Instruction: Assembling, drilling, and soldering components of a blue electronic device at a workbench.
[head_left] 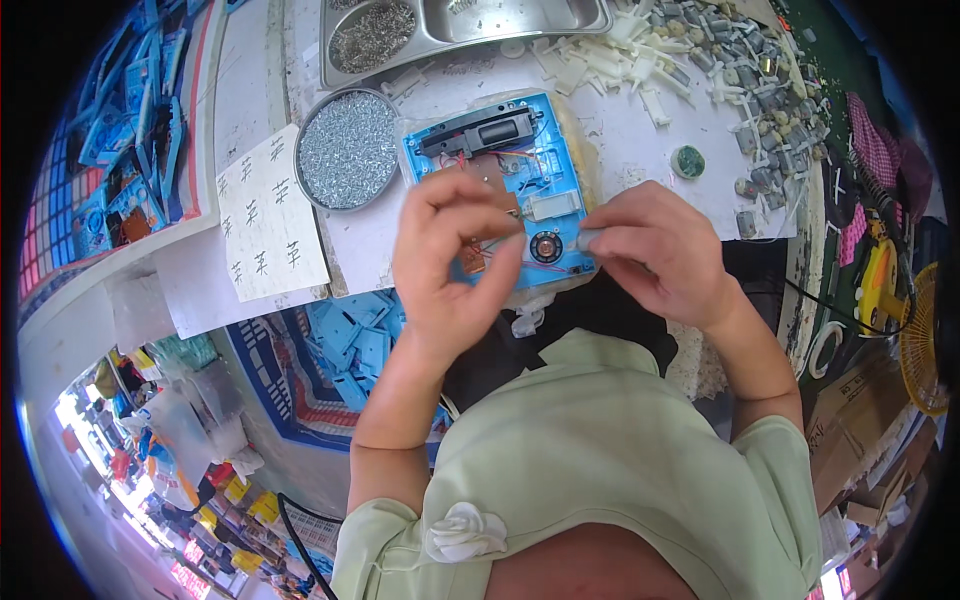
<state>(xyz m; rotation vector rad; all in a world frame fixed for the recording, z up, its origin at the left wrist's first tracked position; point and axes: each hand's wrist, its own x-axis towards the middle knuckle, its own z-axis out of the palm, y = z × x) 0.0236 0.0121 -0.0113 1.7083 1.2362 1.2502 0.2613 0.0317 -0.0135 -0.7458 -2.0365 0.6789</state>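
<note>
A blue plastic housing point(566, 150) lies in front of me with its inner side up. Inside it are a black rectangular module point(500, 133), a white block point(553, 206), a round black-rimmed speaker-like part point(546, 247), a copper-coloured plate point(473, 260) and thin wires. My left hand point(440, 265) is over the housing's left side, fingers curled and thumb apart, with nothing visible in it. At the housing's lower right edge, my right hand point(665, 255) pinches a small grey-white piece point(586, 240). Its exact kind is hard to make out.
A round dish of small silvery screws point(348, 150) stands left of the housing, beside a handwritten sheet point(262, 225). Behind is a metal tray point(480, 38) of small parts. White plastic pieces point(625, 50) and grey motors point(775, 110) are heaped far right. A crate of blue shells point(345, 340) sits lower left.
</note>
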